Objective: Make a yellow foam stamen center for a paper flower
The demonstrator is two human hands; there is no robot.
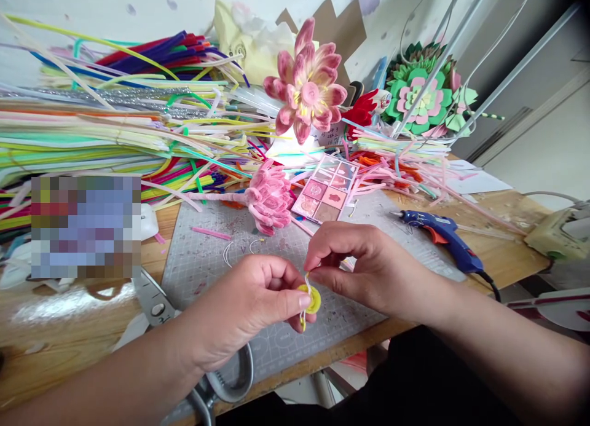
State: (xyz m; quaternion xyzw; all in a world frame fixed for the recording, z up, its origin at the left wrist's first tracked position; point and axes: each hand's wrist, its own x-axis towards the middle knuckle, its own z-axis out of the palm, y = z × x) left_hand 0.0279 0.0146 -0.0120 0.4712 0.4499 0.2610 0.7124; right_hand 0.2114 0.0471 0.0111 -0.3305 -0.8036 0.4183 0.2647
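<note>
**Operator:** Holding position over the cutting mat (198, 254). My left hand (249, 303) is clamped on a small yellow coil (314, 299); thumb and forefinger pinch its flat disc from the left side. My right hand (369, 266) is closed on a thin pale strand (306, 282) that rises from the top of the coil.

**Checker:** State the position of the coil relative to both hands.

**Operator:** It sits between them, above the near edge of the mat, low in the middle of the view. The left hand touches it directly. The right hand is just above and to the right, and reaches it only through the strand. A short tail (303, 318) hangs below the disc.

**Checker:** Axis?

**Operator:** The disc faces roughly toward me. The strand runs close to vertical, from the right fingertips down to the rim of the coil. The two hands are near each other, thumbs almost meeting; I cannot tell whether they touch.

**Checker:** Surroundings?

**Operator:** A pink flower (267, 195) lies on the mat beyond the hands, stem pointing left. A makeup palette (328, 189) is just to its right. A blue glue gun (442, 235) rests to the right of my right hand, well apart from it. Scissors (157, 303) lie under my left forearm. A tall pink bloom (308, 85) stands further back, and stacked coloured stems (101, 118) fill the left side.
</note>
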